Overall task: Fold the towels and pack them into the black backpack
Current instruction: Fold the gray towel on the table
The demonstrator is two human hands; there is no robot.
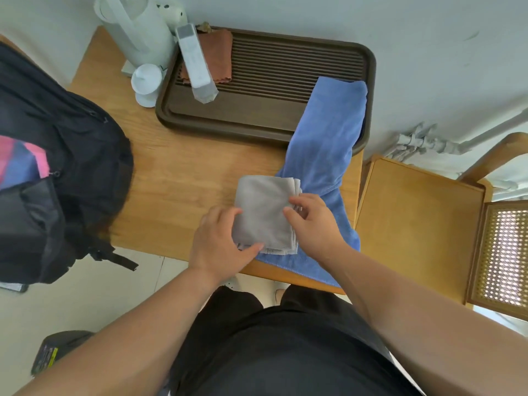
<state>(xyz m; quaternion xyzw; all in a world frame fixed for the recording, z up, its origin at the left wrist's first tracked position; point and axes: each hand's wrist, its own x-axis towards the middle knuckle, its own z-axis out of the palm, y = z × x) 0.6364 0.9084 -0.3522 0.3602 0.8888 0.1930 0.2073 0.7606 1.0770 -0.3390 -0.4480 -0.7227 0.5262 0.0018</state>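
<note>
With left hand (220, 241), grasping the left edge of the folded grey towel (264, 210), thumb lying on top by the near corner, fingers curling at the far part of that edge. With right hand (314, 224), pinching the stacked layers at the towel's right edge, thumb pressing on the top face, fingertips curling over the layered edge. Holding the grey towel between both hands as a compact rectangle, resting on the wooden table (185, 167) close to its near edge. Overlapping, beneath the right hand and the towel's near right corner, the blue towel (328, 132), unfolded, stretching away from the right hand onto the right end of a dark slatted tray (257, 110) and reaching back under the right wrist to the table's near edge. Working with the black backpack (71, 155) well to the left of the left hand, at the table's left end, with pink and blue fabric (20, 164) showing through an opening. Sharing the table, beyond the left hand, with a brown cloth (217, 55) on the tray, a white elongated device (197, 67) lying across it, and, just left of the tray, a white kettle (134, 30) and a small white cup (145, 81). Standing with a wooden chair (414, 224) to the right of the right hand, beside the table.
</note>
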